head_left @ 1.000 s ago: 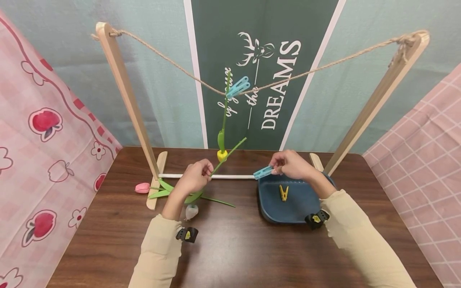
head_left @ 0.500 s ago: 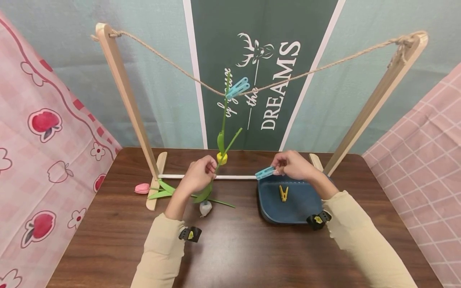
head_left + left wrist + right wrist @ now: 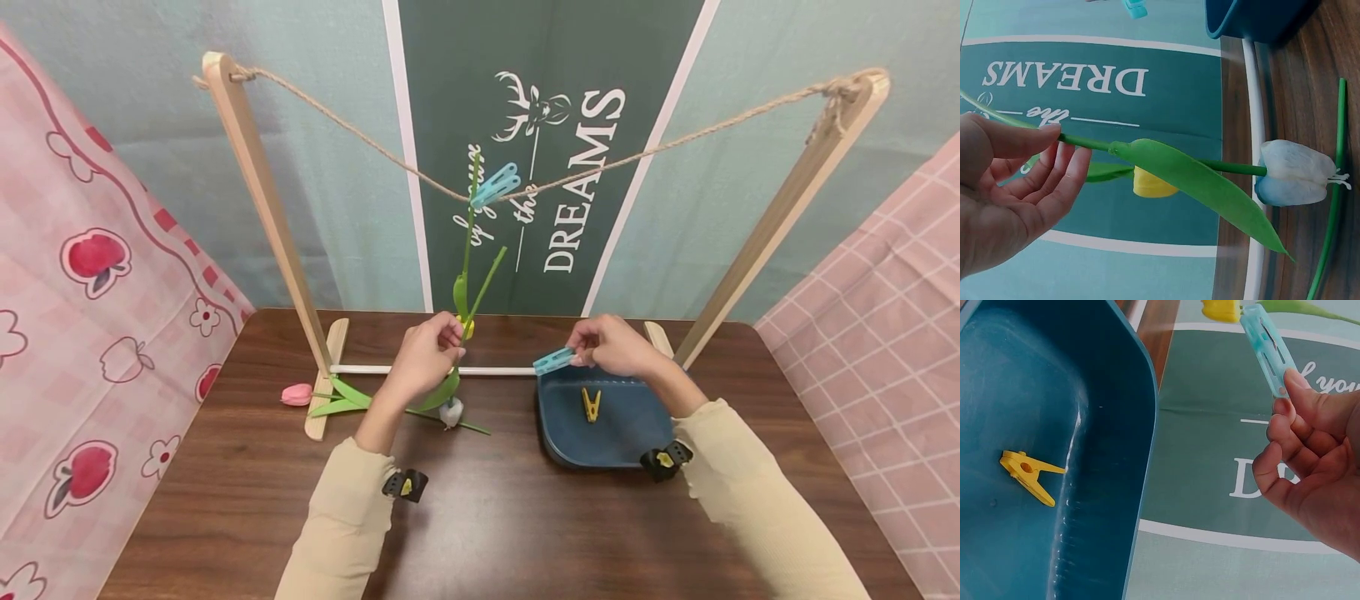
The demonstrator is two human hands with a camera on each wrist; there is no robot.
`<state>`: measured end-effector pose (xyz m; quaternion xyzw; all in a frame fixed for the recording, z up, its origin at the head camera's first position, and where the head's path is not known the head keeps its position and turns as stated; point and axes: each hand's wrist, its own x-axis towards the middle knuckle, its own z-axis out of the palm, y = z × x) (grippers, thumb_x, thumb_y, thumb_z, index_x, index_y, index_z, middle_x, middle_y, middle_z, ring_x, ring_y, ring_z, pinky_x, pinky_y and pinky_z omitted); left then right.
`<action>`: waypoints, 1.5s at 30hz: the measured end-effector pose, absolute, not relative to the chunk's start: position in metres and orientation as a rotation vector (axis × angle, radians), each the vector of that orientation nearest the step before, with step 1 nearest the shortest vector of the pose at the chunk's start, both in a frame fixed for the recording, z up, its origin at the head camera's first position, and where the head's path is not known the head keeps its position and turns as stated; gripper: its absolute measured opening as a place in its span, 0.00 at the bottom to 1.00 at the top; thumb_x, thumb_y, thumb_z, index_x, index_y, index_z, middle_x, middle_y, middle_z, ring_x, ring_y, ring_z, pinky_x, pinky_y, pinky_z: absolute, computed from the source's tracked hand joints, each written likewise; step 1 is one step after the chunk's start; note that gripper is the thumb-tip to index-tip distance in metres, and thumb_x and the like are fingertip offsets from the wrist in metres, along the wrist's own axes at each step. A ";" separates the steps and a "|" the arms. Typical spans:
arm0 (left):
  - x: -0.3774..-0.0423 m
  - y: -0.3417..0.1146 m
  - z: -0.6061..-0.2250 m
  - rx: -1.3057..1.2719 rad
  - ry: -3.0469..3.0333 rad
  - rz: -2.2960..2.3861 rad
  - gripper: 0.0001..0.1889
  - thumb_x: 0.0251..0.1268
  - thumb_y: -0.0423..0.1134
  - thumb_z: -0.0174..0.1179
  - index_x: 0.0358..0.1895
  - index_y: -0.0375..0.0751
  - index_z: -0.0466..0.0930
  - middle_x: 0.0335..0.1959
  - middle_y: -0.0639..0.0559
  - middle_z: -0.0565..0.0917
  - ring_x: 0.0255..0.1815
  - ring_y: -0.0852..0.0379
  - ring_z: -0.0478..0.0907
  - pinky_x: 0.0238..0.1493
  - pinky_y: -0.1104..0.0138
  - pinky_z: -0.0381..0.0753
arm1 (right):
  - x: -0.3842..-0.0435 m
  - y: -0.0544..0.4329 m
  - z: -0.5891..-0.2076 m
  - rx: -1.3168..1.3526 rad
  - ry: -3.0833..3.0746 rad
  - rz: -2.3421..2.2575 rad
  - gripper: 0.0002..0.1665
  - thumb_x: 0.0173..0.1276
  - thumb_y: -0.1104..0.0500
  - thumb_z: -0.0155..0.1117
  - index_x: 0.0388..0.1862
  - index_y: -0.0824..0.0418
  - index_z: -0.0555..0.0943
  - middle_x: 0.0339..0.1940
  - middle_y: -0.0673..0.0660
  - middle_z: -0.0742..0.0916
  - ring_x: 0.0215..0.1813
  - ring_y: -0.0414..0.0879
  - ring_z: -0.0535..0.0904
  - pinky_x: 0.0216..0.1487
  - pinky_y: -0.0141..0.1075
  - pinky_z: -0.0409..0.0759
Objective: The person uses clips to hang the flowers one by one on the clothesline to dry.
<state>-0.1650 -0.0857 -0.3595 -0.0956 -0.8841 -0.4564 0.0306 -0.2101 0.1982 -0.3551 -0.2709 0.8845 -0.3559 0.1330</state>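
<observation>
My left hand (image 3: 426, 357) pinches the green stem of a white tulip (image 3: 1294, 173), whose bloom hangs downward with the stem's cut end pointing up. My right hand (image 3: 617, 343) pinches a blue clothespin (image 3: 1267, 350) by its handle end, above the back edge of the blue tray (image 3: 555, 442). Behind the left hand, a yellow tulip (image 3: 1152, 183) hangs upside down from the rope (image 3: 360, 133), held there by another blue clothespin (image 3: 497, 185). A pink tulip (image 3: 297, 394) lies on the table at the left, across the stand's foot.
Inside the tray lies a yellow clothespin (image 3: 1029, 475). Two wooden posts (image 3: 258, 208) hold up the sagging rope, and a white rod (image 3: 502, 371) joins them low down. Printed cloths hang behind and at both sides of the brown table (image 3: 487, 517).
My left hand has moved right and slightly away from me, lifting the white tulip more upright with its bloom swinging right. The right hand with the clothespin has barely shifted.
</observation>
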 end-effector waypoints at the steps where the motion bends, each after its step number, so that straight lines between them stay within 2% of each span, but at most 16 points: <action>1: -0.166 -0.085 -0.359 -0.293 -2.717 -1.416 0.07 0.51 0.24 0.61 0.33 0.35 0.74 0.26 0.50 0.77 0.30 0.56 0.76 0.38 0.65 0.74 | -0.210 0.199 -0.355 -0.785 2.566 -1.029 0.04 0.54 0.73 0.64 0.27 0.68 0.78 0.19 0.52 0.76 0.23 0.44 0.69 0.24 0.33 0.68; 22: -0.184 -0.062 -0.347 -0.269 -2.595 -1.495 0.07 0.52 0.25 0.61 0.32 0.35 0.74 0.26 0.49 0.78 0.30 0.54 0.76 0.35 0.65 0.74 | -0.208 0.205 -0.353 -0.819 2.554 -1.032 0.05 0.53 0.72 0.65 0.26 0.66 0.78 0.18 0.50 0.75 0.23 0.44 0.70 0.25 0.33 0.68; 45: -0.196 -0.049 -0.318 -0.310 -2.569 -1.419 0.07 0.53 0.25 0.60 0.34 0.36 0.75 0.28 0.49 0.79 0.31 0.56 0.77 0.38 0.67 0.74 | -0.208 0.207 -0.350 -0.788 2.580 -1.008 0.04 0.54 0.72 0.65 0.26 0.66 0.78 0.18 0.51 0.75 0.22 0.43 0.69 0.24 0.34 0.67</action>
